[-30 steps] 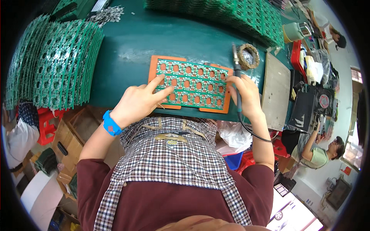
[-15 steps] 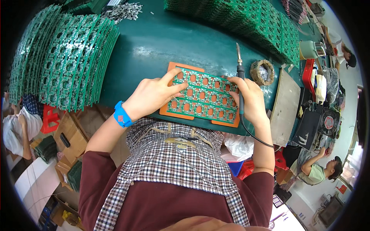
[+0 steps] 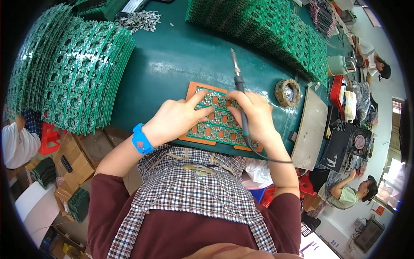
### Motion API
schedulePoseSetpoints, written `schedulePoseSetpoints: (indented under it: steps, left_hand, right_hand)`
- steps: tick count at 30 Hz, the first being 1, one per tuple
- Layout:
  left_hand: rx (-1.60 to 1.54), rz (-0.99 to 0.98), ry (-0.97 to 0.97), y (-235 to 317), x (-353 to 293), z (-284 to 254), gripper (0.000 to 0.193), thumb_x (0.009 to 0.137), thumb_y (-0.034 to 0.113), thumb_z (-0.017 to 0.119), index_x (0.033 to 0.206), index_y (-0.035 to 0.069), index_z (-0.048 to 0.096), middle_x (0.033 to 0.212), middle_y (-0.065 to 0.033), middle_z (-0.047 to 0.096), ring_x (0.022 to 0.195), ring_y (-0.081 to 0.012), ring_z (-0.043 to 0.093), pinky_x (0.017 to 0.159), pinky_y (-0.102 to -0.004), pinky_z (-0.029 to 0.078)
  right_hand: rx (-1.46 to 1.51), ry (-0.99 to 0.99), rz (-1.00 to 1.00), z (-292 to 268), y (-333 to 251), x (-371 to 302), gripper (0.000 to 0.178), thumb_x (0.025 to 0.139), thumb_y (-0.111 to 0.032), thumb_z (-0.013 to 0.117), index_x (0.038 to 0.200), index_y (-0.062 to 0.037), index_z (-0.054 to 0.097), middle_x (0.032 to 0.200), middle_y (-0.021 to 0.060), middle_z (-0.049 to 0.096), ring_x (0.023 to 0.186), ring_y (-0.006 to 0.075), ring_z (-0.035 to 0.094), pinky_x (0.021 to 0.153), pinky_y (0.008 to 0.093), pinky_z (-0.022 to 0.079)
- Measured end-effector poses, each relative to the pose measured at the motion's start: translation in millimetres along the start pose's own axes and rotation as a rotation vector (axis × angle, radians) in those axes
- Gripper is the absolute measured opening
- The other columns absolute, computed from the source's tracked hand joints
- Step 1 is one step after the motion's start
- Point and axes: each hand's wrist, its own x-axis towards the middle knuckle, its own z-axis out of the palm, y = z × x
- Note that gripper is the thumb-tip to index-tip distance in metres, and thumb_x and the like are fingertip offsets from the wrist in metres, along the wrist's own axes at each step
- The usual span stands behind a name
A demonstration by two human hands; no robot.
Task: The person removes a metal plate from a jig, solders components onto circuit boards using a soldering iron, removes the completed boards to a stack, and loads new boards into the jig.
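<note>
A green circuit board panel (image 3: pixel 223 126) with rows of round holes lies on an orange fixture plate (image 3: pixel 192 90) at the table's near edge. My left hand (image 3: pixel 169 120) rests at the panel's left end, index finger and thumb spread apart on it. A thin wire-like line shows by its lower fingers, too fine to name. My right hand (image 3: pixel 258 115) holds a soldering iron (image 3: pixel 239 84) across the thumb side, its metal tip pointing away from me. The right thumb and index finger come down on the panel's middle and hide part of its right side.
Stacked green circuit boards (image 3: pixel 82 77) stand at the left, and another long stack (image 3: pixel 263 32) lies at the back. Small metal parts (image 3: pixel 140 20) are heaped at the far left. A round solder pot-like dish (image 3: pixel 287 93) and a grey board (image 3: pixel 311 129) sit at the right. Other people work beyond.
My right hand has moved left along the panel, from its right end to its middle, carrying the soldering iron with it. My left hand stays at the left end. The whole view has shifted slightly.
</note>
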Motion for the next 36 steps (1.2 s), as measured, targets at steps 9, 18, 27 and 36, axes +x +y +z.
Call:
schedulePoseSetpoints:
  steps: [9,18,27,36]
  left_hand:
    - [-0.03,-0.033,0.021,12.0,-1.3,0.6,0.027,0.083,0.027,0.064,0.109,0.023,0.061,0.125,-0.0071,0.051,0.064,-0.0191,0.065,0.048,-0.029,0.051]
    - [-0.071,0.043,0.066,23.2,3.4,-7.9,0.029,0.08,0.023,0.065,0.109,0.019,0.061,0.128,-0.0129,0.051,0.064,-0.0179,0.065,0.048,-0.0277,0.05]
    - [0.007,0.046,0.03,28.4,11.2,3.0,0.028,0.081,0.024,0.064,0.108,0.016,0.062,0.125,-0.0145,0.052,0.061,-0.0174,0.064,0.048,-0.0272,0.05]
    - [0.064,0.008,0.013,31.5,12.1,7.4,0.026,0.083,0.026,0.063,0.108,0.017,0.062,0.124,-0.0134,0.052,0.057,-0.0172,0.063,0.046,-0.0272,0.049]
  right_hand:
    - [-0.057,-0.036,0.009,13.7,-2.1,10.6,0.03,0.075,-0.006,0.07,0.102,-0.01,0.058,0.082,0.0077,0.063,0.077,0.0299,0.062,0.065,0.0406,0.047]
    - [0.061,0.004,0.028,-12.4,16.8,-14.9,0.034,0.073,-0.004,0.068,0.104,-0.0099,0.056,0.085,0.0075,0.064,0.08,0.0305,0.061,0.07,0.0403,0.047]
    - [0.034,0.032,0.044,-7.0,9.3,-15.2,0.032,0.074,-0.006,0.068,0.103,-0.0113,0.057,0.082,0.0058,0.062,0.078,0.0273,0.061,0.069,0.0386,0.046]
    - [0.0,0.061,0.039,-5.2,10.6,-21.7,0.03,0.074,-0.007,0.068,0.101,-0.0106,0.057,0.079,0.0052,0.06,0.076,0.0264,0.059,0.068,0.038,0.044]
